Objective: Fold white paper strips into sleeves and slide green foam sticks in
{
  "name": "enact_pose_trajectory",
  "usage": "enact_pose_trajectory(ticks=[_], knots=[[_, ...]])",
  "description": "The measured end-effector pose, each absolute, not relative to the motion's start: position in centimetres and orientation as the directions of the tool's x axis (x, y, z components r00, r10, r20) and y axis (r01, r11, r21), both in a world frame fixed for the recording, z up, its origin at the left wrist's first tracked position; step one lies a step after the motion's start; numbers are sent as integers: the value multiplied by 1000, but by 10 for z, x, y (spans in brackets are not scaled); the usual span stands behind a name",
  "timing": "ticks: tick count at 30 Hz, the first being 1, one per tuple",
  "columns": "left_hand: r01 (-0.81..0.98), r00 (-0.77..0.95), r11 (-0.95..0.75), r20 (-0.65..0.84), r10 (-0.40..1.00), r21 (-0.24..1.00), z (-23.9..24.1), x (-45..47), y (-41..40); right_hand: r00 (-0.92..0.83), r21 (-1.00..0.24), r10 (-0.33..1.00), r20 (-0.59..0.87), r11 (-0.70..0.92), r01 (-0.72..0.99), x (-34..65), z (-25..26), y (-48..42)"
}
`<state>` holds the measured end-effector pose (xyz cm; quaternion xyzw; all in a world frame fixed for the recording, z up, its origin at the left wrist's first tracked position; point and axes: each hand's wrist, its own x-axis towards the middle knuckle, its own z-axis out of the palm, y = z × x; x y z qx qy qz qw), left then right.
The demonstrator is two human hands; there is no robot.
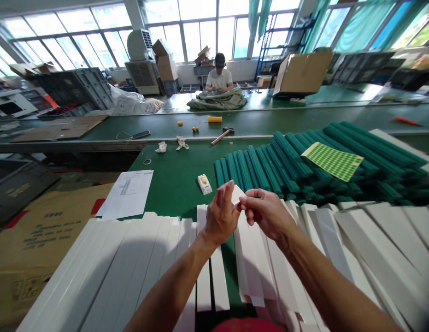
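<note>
In from the near edge of the desk (pixel 176 189), left hand (pixel 220 216) grips a white piece (pixel 237 193), right hand (pixel 268 213) pinches its edge. I'd pinch lightly, tbh.

A green table (pixel 166 184) fills the middle of the frame. Long white pieces (pixel 131 267) lie side by side on it, along the bottom left and bottom right. Green ribbed sticks (pixel 250 170) are piled up at the right. White papers (pixel 127 191) lie at the left. A small white thing with a yellow part (pixel 204 184) sits near the middle. Up and to the left of it are a thin ring (pixel 147 162) and two crumpled pale scraps (pixel 161 147).
</note>
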<state>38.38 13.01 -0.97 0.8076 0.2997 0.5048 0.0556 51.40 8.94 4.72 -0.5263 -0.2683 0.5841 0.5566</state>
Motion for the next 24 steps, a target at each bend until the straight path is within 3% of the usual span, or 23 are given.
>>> enact_pose_trajectory(ticks=[3,7,12,15,17,19,22,24], knots=[[429,348,-843,802,485,324,-6,379,130,10,-843,908,-419,-385,-376,523,54,96],[399,439,-850,743,505,342,0,373,134,-29,-832,905,-425,-403,-381,526,53,98],[191,553,-780,591,588,596,4,358,142,109,-914,966,-233,-179,-363,514,40,93],[89,555,-706,554,620,702,6,355,145,209,-958,962,-178,-121,-260,506,20,94],[101,503,-682,554,664,725,5,358,146,246,-980,950,-193,-177,-86,501,-6,94],[137,438,-669,561,702,730,2,364,147,294,-948,945,-145,-217,232,496,-39,93],[209,340,-662,581,740,720,-4,375,151,280,-711,947,157,-89,698,489,-85,91],[251,278,-640,580,766,726,-8,378,159,241,-540,917,318,-34,841,486,-103,95]])
